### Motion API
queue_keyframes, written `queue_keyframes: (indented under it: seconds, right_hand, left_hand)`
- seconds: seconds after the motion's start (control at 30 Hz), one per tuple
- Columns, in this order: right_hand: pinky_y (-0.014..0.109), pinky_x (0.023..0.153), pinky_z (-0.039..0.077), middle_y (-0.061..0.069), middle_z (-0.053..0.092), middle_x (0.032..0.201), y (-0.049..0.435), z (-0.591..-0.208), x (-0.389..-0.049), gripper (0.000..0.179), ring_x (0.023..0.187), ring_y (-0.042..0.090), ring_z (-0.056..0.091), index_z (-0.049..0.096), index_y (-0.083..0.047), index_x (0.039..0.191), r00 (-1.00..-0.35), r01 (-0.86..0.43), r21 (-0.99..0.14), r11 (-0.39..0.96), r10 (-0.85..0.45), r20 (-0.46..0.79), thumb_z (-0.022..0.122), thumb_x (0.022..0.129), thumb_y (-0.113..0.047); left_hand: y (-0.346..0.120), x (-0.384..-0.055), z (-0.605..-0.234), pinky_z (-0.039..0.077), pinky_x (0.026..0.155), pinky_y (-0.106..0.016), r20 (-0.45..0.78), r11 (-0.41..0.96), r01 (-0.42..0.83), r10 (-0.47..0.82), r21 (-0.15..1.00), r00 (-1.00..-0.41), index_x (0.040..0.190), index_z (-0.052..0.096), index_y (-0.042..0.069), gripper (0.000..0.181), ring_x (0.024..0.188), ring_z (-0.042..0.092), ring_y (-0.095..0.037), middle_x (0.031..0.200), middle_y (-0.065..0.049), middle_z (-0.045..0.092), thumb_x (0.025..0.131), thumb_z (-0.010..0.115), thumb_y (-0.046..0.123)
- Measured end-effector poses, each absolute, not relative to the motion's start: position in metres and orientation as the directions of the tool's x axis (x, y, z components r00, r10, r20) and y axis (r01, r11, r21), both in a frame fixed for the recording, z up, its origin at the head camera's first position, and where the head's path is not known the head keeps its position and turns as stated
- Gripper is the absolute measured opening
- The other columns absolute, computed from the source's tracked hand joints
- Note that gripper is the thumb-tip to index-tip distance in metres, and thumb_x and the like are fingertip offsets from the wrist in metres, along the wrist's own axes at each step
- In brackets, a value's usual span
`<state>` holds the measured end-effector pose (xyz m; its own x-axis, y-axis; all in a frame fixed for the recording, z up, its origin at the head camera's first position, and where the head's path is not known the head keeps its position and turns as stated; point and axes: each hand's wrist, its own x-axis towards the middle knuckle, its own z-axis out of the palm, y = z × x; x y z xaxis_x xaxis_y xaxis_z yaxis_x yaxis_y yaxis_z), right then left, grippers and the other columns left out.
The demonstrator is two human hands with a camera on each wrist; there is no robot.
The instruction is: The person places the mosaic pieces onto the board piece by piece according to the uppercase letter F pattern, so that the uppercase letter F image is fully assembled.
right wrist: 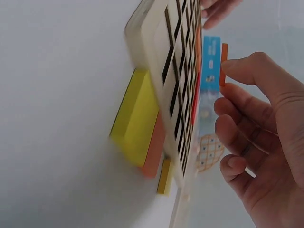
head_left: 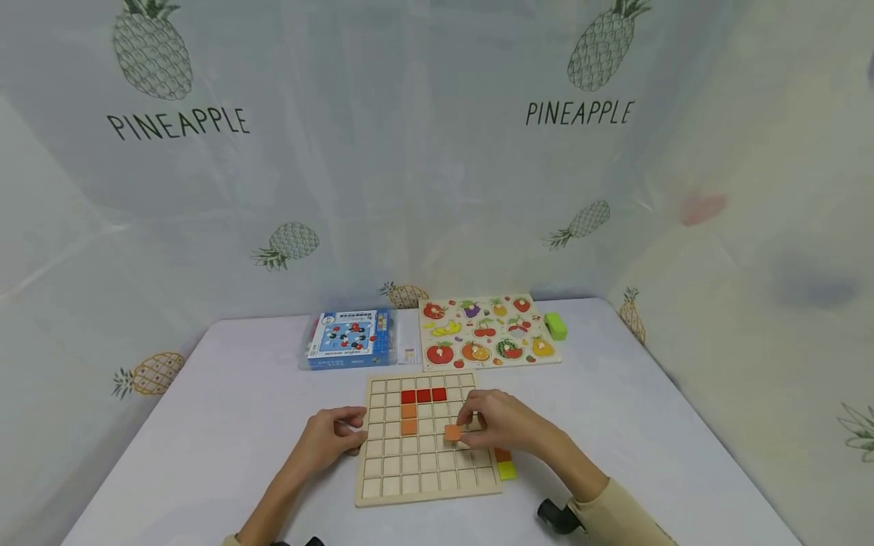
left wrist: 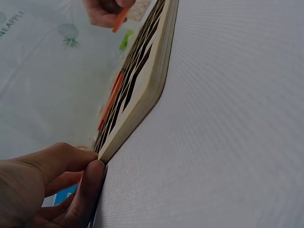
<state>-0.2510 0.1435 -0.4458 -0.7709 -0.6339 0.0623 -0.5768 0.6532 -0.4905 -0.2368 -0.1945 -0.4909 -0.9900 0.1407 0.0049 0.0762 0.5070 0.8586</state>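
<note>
A wooden grid board lies flat on the table in front of me. My left hand holds the board's left edge between thumb and index finger. Over the board's right half, my right hand pinches a small orange square tile by its edges. In the right wrist view this tile is clear above the grid. Three red tiles form a row near the board's far side. Two orange tiles continue downward from the left end of that row.
Beside the board's right edge are a yellow block and an orange block, partly hidden in the head view. Behind the board stand a blue boxed set, a fruit puzzle board and a green block. A pineapple-print curtain surrounds the table.
</note>
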Motion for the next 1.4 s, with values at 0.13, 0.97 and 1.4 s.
queue_keyframes:
  seconds: [0.13, 0.97, 1.4]
  right_hand:
    - [0.014, 0.06, 0.046, -0.005, 0.066, 0.09, 0.127, -0.447, -0.249, 0.014, 0.067, 0.001, 0.05, 0.073, -0.022, 0.094, -0.751, -0.601, -0.489, 0.632, -0.656, 0.075, 0.076, 0.083, -0.03]
    - [0.011, 0.064, 0.045, -0.013, 0.063, 0.085, 0.071, -0.455, -0.246, 0.012, 0.072, -0.002, 0.049, 0.073, -0.023, 0.09, -0.72, -0.675, -0.332, 0.659, -0.687, 0.098, 0.075, 0.083, -0.032]
    - [0.011, 0.065, 0.045, -0.013, 0.063, 0.086, 0.071, -0.458, -0.248, 0.012, 0.073, -0.002, 0.049, 0.073, -0.023, 0.09, -0.724, -0.672, -0.313, 0.671, -0.685, 0.085, 0.075, 0.083, -0.032]
  left_hand:
    - [-0.195, -0.235, -0.492, 0.059, 0.056, -0.023, -0.003, 0.501, 0.072, 0.147, 0.863, -0.989, 0.121, 0.065, -0.004, 0.043, 0.068, 0.068, -0.01, 0.097, -0.011, 0.068, 0.08, 0.076, 0.006]
    - [-0.196, -0.236, -0.494, 0.059, 0.056, -0.023, 0.016, 0.487, 0.094, 0.162, 0.868, -0.987, 0.122, 0.065, -0.005, 0.045, 0.07, 0.069, -0.012, 0.097, -0.012, 0.069, 0.08, 0.077, 0.008]
    - [-0.196, -0.237, -0.496, 0.059, 0.056, -0.023, 0.014, 0.488, 0.096, 0.168, 0.868, -0.986, 0.122, 0.064, -0.005, 0.045, 0.07, 0.07, -0.013, 0.097, -0.011, 0.069, 0.081, 0.076, 0.007]
